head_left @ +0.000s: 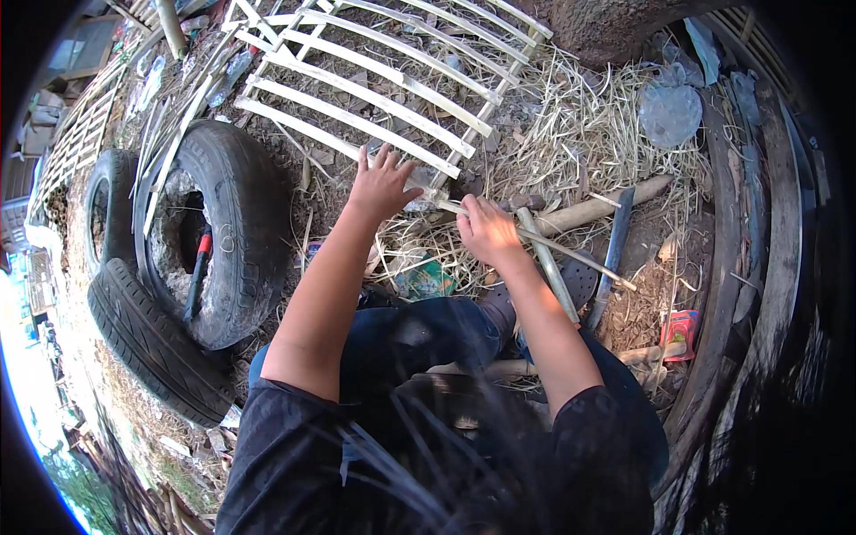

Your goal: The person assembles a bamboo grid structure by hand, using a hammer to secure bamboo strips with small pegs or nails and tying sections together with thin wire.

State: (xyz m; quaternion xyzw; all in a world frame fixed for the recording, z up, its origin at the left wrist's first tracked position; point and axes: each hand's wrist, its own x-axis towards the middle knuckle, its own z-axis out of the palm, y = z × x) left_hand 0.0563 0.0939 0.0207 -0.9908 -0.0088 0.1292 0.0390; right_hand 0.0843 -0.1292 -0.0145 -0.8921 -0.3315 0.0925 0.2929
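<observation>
A lattice of pale bamboo strips (pixel 361 92) lies on the ground in front of me, its slats tied or laid across thinner side rods. My left hand (pixel 383 185) is at its near edge, fingers spread, close to the nearest slat; whether it presses on the slat I cannot tell. Pinched in my right hand (pixel 489 230) is a thin bamboo strip (pixel 575 258), which slants from the lattice's near corner down to the right. Beneath that hand, a greenish bamboo stick (pixel 546 267) leans near my leg.
Old tyres (pixel 254 205) stand at left, with a red-handled tool (pixel 201 259) in one. A bluish flat blade-like piece (pixel 615 254) and a bamboo pole (pixel 606 205) lie at right. Straw shavings (pixel 580 134) cover the ground beside a tree trunk (pixel 606 31). Long timbers (pixel 713 303) border the right.
</observation>
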